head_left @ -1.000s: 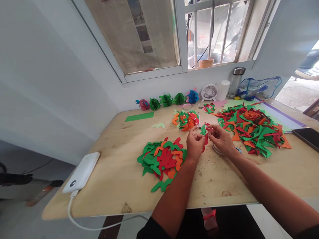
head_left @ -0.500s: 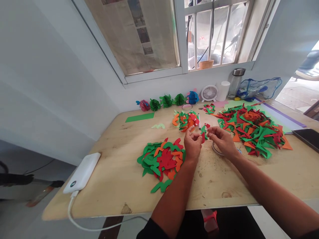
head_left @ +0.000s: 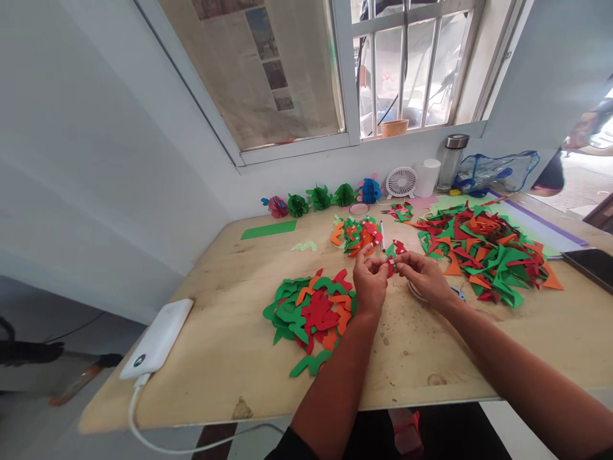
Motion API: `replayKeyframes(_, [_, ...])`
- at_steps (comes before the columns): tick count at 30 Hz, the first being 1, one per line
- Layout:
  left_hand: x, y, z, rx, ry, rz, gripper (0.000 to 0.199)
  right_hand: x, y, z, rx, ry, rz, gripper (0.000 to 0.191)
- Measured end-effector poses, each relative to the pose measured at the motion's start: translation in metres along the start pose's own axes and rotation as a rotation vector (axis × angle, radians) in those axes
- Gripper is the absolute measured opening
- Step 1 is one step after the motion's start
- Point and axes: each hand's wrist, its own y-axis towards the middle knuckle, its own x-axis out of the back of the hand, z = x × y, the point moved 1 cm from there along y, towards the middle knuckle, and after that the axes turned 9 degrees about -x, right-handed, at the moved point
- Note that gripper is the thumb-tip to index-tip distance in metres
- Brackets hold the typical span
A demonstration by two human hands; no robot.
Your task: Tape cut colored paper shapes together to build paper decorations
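Observation:
My left hand [head_left: 371,287] pinches a small red paper piece [head_left: 391,266] between thumb and fingertips. A small white patch shows on that piece. My right hand [head_left: 428,276] has its fingertips closed together at the piece's right edge. Just beyond the fingers lie small green and red cutouts [head_left: 398,247] with white marks. Beside my left forearm spreads a pile of green, red and orange paper cutouts [head_left: 306,310]. Farther back is a smaller heap of cutouts [head_left: 353,234], some with white marks. A round-edged item with a light-blue part [head_left: 460,293] is mostly hidden under my right hand.
A large heap of paper scraps [head_left: 493,249] covers the right side, near a black phone [head_left: 591,267]. A pen [head_left: 382,236] lies mid-table. Along the wall stand paper ornaments [head_left: 320,197], a fan [head_left: 401,183] and a bottle [head_left: 451,163]. A white power bank [head_left: 158,338] sits left.
My right hand has moved left and its fingertips have come onto the red piece. A white patch now shows on the piece.

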Motion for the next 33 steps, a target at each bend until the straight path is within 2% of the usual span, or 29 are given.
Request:
replayKeyframes(10, [0.0006, -0.0026, -0.0012, -0.176, 0.246, 0.078, 0.055, 0.0045, -0.0032, 0.0025, 0.145, -0.363, -0.087, 0.009])
replayKeyframes(21, [0.0009, -0.0054, -0.0002, -0.265, 0.438, 0.162, 0.056, 0.0061, -0.0022, -0.0001, 0.178, -0.538, -0.123, 0.008])
replayKeyframes(33, [0.0001, -0.0057, -0.0012, -0.297, 0.505, 0.187, 0.055, 0.0062, -0.0010, -0.0036, 0.256, -0.620, -0.152, 0.009])
